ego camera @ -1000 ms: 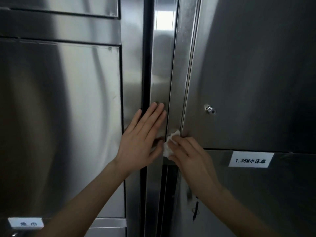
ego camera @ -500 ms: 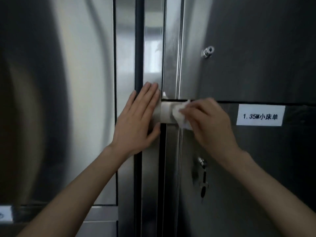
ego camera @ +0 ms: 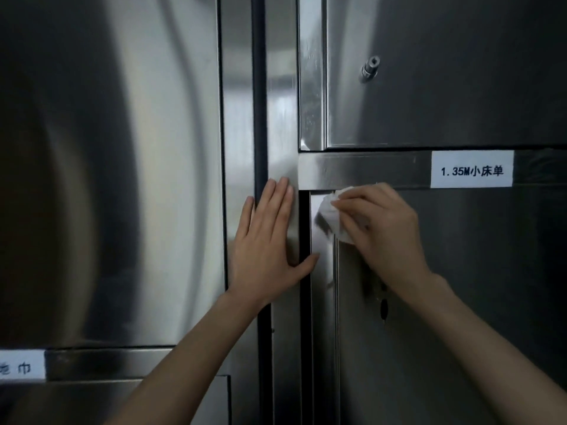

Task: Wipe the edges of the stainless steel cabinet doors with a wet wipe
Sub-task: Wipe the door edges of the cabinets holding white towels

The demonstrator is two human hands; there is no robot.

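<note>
Stainless steel cabinet doors fill the view. My right hand (ego camera: 383, 228) grips a crumpled white wet wipe (ego camera: 333, 217) and presses it on the top left corner of the lower right door (ego camera: 460, 271), just under the horizontal rail (ego camera: 362, 171). My left hand (ego camera: 270, 240) lies flat with straight fingers on the vertical post (ego camera: 282, 133) between the doors, its thumb reaching across the dark gap (ego camera: 304, 332) to the lower door's edge strip (ego camera: 322, 302).
The upper right door (ego camera: 445, 72) carries a small round lock (ego camera: 369, 69). A white label (ego camera: 472, 172) sticks on the rail. The large left door (ego camera: 122, 179) has another label (ego camera: 21, 365) below it. A dark keyhole (ego camera: 383, 308) shows by my right wrist.
My right hand has carried the wipe down from the upper door's bottom corner, across the rail, onto the lower door's top corner. The view has dropped lower. My left hand stays flat on the post.
</note>
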